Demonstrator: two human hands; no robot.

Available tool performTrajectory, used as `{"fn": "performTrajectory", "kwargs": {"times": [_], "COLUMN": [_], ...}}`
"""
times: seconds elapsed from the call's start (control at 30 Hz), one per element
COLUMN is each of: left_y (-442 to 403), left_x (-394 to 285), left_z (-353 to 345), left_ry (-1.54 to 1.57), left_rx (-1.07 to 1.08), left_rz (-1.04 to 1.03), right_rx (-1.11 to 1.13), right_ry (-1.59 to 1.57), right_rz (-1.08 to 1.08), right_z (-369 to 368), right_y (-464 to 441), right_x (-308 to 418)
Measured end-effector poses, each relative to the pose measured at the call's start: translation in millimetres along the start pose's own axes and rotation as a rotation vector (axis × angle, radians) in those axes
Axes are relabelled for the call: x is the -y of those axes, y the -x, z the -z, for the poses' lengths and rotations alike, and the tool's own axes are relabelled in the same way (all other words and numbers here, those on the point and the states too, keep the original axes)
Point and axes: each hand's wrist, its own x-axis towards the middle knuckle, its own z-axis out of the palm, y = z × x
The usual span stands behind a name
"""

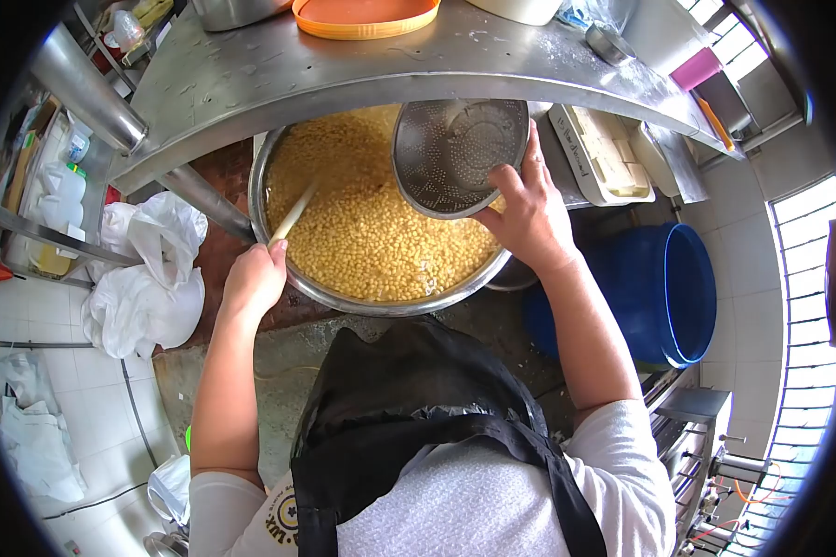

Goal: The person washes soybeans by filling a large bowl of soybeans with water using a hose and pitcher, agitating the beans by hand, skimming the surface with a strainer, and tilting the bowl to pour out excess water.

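A wide metal pot [418, 303] full of yellow kernels [381, 246] in liquid stands below the steel shelf. My left hand [255, 277] is closed around the end of a pale stick-like handle [293, 212], whose far end dips into the kernels at the pot's left side. With its fingers on the rim, my right hand [529, 209] grips a round metal strainer [446, 167] tilted over the right part of the pot. Small holes show across the strainer's bottom, and a little pale residue clings inside it.
Above the pot runs a steel shelf [251, 79] holding an orange tray [367, 20]. A white tray with pale blocks [604, 153] lies to the right, above a blue barrel [664, 297]. White plastic bags [149, 302] are at the left. Machinery [701, 455] stands lower right.
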Motion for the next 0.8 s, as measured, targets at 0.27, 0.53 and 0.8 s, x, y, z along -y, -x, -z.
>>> {"fn": "performTrajectory", "kwargs": {"times": [0.27, 0.53, 0.8], "left_y": [0.4, 0.9, 1.6], "left_x": [1.0, 0.7, -1.7], "left_z": [-1.0, -0.9, 1.2], "left_ry": [-0.005, -0.001, -0.004], "left_rx": [-0.015, -0.023, 0.002], "left_rz": [-0.016, -0.017, 0.009], "right_rx": [-0.031, -0.067, -0.026], "right_ry": [0.046, 0.001, -0.04], "right_rz": [-0.009, 0.021, 0.032], "right_z": [2.4, -19.9, -31.2], "right_y": [2.5, 0.5, -5.7], "right_x": [-3.9, -7.2, -5.1]}}
